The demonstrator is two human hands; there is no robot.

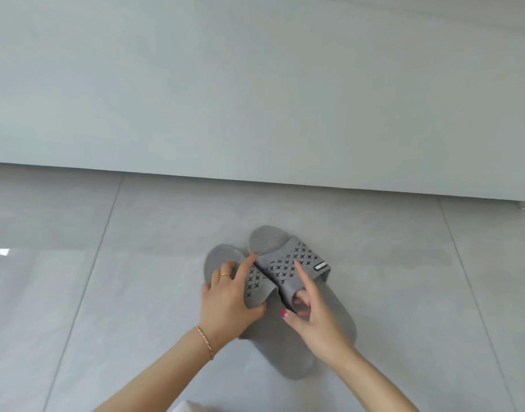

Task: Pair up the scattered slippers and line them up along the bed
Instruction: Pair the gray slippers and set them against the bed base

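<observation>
Two grey slippers with star-shaped holes in their straps lie side by side on the tiled floor, toes toward the bed base [255, 99]. My left hand [228, 301] grips the strap of the left slipper [222, 258], thumb under its edge. My right hand [311, 316] holds the right slipper [288, 254] with some fingers tucked under the strap and the forefinger on top. The right slipper's toe overlaps the left one slightly and sits a bit further forward. A black label [321, 266] is on its strap.
The pale bed base runs across the whole upper half of the view; its lower edge meets the floor a short way beyond the slippers. Glossy grey floor tiles [418, 263] spread left and right. A bracelet [205, 341] circles my left wrist.
</observation>
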